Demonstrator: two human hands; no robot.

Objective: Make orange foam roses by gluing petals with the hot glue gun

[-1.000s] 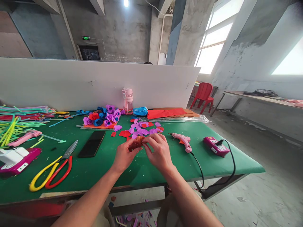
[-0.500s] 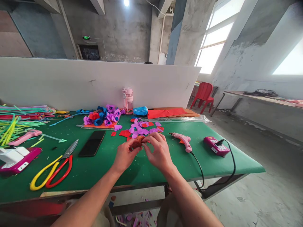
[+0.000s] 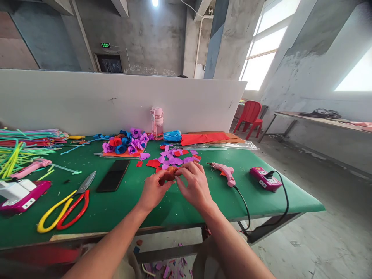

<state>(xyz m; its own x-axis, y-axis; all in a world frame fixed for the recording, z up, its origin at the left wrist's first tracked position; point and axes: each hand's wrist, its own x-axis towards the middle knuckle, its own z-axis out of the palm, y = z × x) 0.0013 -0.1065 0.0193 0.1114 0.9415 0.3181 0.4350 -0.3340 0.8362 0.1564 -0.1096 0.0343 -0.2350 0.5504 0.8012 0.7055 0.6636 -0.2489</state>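
Observation:
A small brown-orange paper flower (image 3: 172, 171) is pinched between my two hands above the green table (image 3: 226, 201). My left hand (image 3: 154, 190) grips its left side with thumb and forefinger. On its right side are the closed fingertips of my right hand (image 3: 194, 185), which partly cover it. Just beyond the hands lie purple petals (image 3: 174, 160) and red paper pieces (image 3: 153, 163). Finished-looking purple, blue and red paper flowers (image 3: 124, 142) are heaped further back to the left.
A pink glue gun (image 3: 225, 172) and a magenta power strip (image 3: 265, 179) with a black cable lie right. Left are a black phone (image 3: 113, 176), scissors (image 3: 72, 201) and coloured stems (image 3: 29, 143). A pink bottle (image 3: 157, 122) stands by the white partition (image 3: 87, 100).

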